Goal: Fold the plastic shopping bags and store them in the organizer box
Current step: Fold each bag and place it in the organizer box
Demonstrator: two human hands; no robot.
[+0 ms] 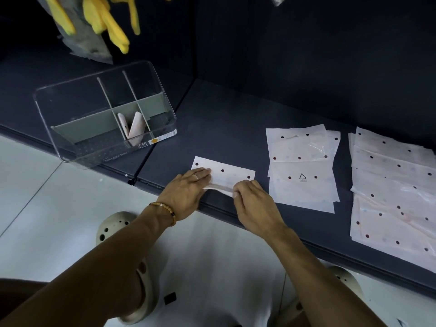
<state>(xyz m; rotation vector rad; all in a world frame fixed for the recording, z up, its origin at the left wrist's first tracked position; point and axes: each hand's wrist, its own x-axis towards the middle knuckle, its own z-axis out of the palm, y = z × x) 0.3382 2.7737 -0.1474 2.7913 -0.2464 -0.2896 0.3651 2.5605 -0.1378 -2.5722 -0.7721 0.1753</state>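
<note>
A pale dotted plastic bag [232,172], folded into a narrow strip, lies near the front edge of the dark shelf. My left hand [186,194] rests flat on its left end with straight fingers. My right hand [253,199] pinches the bag's near edge, which is lifted a little. The clear organizer box [70,107] with grey dividers stands to the left. A folded bag [135,128] stands in its middle front compartment.
A small stack of flat dotted bags [304,192] lies right of my hands, and a bigger pile [391,185] at the far right. Yellow gloves [106,20] hang above the box. The white floor and my pale clogs [113,226] are below the shelf edge.
</note>
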